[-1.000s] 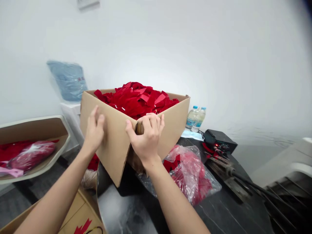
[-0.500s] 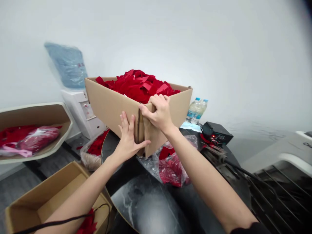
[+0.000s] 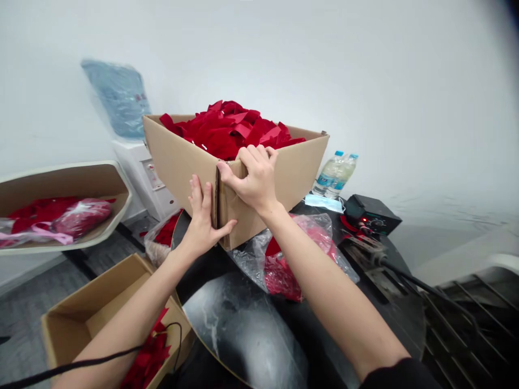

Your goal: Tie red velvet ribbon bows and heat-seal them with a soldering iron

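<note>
A large cardboard box (image 3: pixel 178 156), heaped with red velvety fabric pieces (image 3: pixel 227 127), stands on the black marbled table (image 3: pixel 239 324) with one corner toward me. My left hand (image 3: pixel 205 219) clasps that corner low down, fingers spread along the left face and thumb across the right face. Higher up, my right hand (image 3: pixel 253 175) is closed over the top rim, its thumb at the corner edge. Beneath my right forearm, a clear plastic bag (image 3: pixel 284 273) with red pieces lies partly hidden on the table.
Two water bottles (image 3: pixel 330 175) and a blue face mask (image 3: pixel 324 202) lie behind on the right, near a black control unit (image 3: pixel 375 216) with a red light. Below left is an open cardboard box (image 3: pixel 93 294). A white-rimmed chair (image 3: pixel 121 210) holds red bundles. A water dispenser (image 3: pixel 140 175) stands behind.
The box's near corner has shifted left with both my hands on it. The whole view has moved slightly, so the background sits farther right. Both hands keep their places on the box.
</note>
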A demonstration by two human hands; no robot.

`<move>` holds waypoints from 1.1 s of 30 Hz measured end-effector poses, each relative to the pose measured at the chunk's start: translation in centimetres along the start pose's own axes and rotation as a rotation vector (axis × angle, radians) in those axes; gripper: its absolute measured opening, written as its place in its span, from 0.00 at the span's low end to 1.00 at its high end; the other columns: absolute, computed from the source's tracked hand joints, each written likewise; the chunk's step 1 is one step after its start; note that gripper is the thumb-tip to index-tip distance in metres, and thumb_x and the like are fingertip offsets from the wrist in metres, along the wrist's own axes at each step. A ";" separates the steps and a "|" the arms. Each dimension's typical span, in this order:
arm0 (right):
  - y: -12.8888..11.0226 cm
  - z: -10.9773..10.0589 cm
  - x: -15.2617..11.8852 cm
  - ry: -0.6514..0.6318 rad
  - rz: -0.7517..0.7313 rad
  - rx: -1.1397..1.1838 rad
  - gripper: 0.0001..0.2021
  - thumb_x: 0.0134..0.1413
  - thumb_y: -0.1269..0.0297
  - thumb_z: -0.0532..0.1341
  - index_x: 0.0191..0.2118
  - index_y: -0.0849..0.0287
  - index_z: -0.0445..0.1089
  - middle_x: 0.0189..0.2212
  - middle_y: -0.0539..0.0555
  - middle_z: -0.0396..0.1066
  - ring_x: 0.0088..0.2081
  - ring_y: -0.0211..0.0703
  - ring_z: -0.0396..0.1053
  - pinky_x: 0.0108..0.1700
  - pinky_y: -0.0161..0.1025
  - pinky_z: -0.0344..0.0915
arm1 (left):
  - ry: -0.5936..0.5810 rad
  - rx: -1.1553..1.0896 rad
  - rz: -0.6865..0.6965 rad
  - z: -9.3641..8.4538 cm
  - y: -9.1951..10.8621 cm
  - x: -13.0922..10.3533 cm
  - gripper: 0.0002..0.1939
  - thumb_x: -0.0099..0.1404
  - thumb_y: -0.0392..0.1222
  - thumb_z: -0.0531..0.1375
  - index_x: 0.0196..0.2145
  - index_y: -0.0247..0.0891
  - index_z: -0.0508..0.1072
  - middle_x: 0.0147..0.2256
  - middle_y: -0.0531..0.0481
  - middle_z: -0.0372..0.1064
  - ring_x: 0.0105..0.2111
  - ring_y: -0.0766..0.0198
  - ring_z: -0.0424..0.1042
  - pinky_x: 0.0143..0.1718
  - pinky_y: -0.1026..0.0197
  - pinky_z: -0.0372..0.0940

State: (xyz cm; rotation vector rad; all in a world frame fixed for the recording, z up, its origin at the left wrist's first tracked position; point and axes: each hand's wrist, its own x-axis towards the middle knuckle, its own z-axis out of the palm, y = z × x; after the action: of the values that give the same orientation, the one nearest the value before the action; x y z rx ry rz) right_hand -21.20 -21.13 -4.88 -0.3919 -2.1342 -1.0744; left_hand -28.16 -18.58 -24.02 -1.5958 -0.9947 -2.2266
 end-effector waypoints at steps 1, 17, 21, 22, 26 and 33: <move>0.2 -0.4 0.0 -0.014 -0.015 0.008 0.19 0.66 0.45 0.57 0.31 0.54 0.63 0.33 0.53 0.72 0.43 0.49 0.69 0.60 0.50 0.53 | 0.017 0.027 -0.005 -0.4 0.5 -0.1 0.65 0.60 0.59 0.70 0.75 0.58 0.24 0.75 0.44 0.08 0.74 0.37 0.17 0.69 0.24 0.31; 1.1 2.2 -0.1 0.221 -0.039 0.027 0.20 0.67 0.47 0.51 0.28 0.53 0.60 0.29 0.53 0.67 0.38 0.48 0.65 0.57 0.51 0.58 | 0.075 0.002 -0.039 2.6 1.0 0.2 0.70 0.59 0.53 0.72 0.73 0.57 0.16 0.73 0.42 0.01 0.72 0.33 0.12 0.65 0.17 0.28; 2.1 2.8 0.3 0.245 -0.076 0.016 0.20 0.68 0.47 0.50 0.29 0.54 0.61 0.29 0.53 0.67 0.38 0.47 0.66 0.57 0.50 0.58 | 0.055 -0.005 -0.015 3.3 0.0 0.8 0.67 0.63 0.53 0.69 0.73 0.59 0.16 0.73 0.44 0.00 0.72 0.34 0.11 0.65 0.18 0.26; 2.3 2.8 0.3 0.240 -0.071 0.004 0.19 0.68 0.47 0.50 0.29 0.54 0.61 0.29 0.53 0.67 0.38 0.47 0.66 0.57 0.50 0.57 | 0.051 -0.008 -0.013 3.3 -0.1 0.9 0.66 0.63 0.53 0.69 0.73 0.59 0.17 0.73 0.45 0.00 0.72 0.34 0.10 0.65 0.18 0.25; 2.5 2.5 0.0 0.206 -0.032 -0.059 0.20 0.67 0.46 0.52 0.30 0.54 0.62 0.31 0.53 0.68 0.41 0.48 0.68 0.59 0.50 0.56 | 0.027 -0.005 -0.023 3.3 0.5 0.9 0.65 0.64 0.54 0.69 0.73 0.56 0.17 0.73 0.44 0.00 0.72 0.34 0.09 0.67 0.22 0.23; 1.6 0.5 -0.1 0.079 -0.020 -0.061 0.19 0.69 0.46 0.55 0.33 0.55 0.65 0.35 0.53 0.72 0.45 0.46 0.68 0.65 0.47 0.52 | 0.057 0.051 -0.045 2.7 1.6 0.7 0.66 0.64 0.53 0.70 0.73 0.58 0.17 0.74 0.44 0.03 0.73 0.33 0.13 0.68 0.22 0.25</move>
State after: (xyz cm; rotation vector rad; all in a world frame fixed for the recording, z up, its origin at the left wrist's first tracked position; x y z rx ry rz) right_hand -20.49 -19.78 -4.27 -0.3513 -2.0433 -1.1499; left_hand -25.55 -17.92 -22.26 -1.4946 -1.0723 -2.2439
